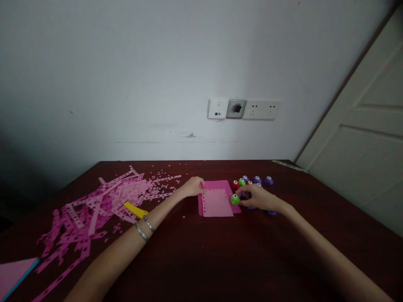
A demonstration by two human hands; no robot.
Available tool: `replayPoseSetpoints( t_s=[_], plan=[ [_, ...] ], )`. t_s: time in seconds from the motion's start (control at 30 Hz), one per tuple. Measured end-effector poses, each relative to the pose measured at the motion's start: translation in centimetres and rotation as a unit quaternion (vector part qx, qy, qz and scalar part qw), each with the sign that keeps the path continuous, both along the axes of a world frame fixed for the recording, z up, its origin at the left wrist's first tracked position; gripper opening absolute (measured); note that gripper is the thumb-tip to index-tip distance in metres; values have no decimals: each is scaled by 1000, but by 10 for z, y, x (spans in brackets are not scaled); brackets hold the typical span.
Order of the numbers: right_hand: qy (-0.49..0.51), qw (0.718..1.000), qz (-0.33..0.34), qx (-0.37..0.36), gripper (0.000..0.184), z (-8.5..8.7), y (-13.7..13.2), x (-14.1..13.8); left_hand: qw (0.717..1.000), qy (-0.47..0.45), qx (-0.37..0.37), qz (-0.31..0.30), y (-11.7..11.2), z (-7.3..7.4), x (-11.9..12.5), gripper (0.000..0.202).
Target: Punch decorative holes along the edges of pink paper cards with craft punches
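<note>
My left hand rests with curled fingers on the top left corner of a light pink paper sheet, which lies over a darker pink sheet on the dark wooden table. The light sheet has a row of punched holes along its left and top edges. My right hand grips a small green paper punch at the sheet's right edge. Two bracelets circle my left wrist.
Behind my right hand stand several small punches: red, green, purple. A heap of punched pink paper strips and a yellow piece cover the table's left side. Pink sheets lie at the front left corner. Wall sockets are above.
</note>
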State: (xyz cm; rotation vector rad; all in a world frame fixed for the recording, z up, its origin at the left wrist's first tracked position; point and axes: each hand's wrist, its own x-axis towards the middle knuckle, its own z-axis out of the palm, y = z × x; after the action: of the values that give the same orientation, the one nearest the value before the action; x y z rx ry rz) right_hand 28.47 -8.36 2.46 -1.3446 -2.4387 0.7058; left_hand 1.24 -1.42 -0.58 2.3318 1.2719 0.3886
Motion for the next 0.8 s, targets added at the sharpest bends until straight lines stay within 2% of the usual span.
replayPoseSetpoints(
  t_s=[0.43,0.63,0.8],
  plan=[
    [-23,1000,-18,10,23,3,-2,1,995,-49,-90,9,9,-2,-6,12],
    [-15,1000,-3,16,20,2,-1,1,975,-127,-178,22,7,6,-12,22],
    [-12,1000,-4,12,21,-2,0,0,973,-135,-186,18,7,7,-22,22]
  ],
)
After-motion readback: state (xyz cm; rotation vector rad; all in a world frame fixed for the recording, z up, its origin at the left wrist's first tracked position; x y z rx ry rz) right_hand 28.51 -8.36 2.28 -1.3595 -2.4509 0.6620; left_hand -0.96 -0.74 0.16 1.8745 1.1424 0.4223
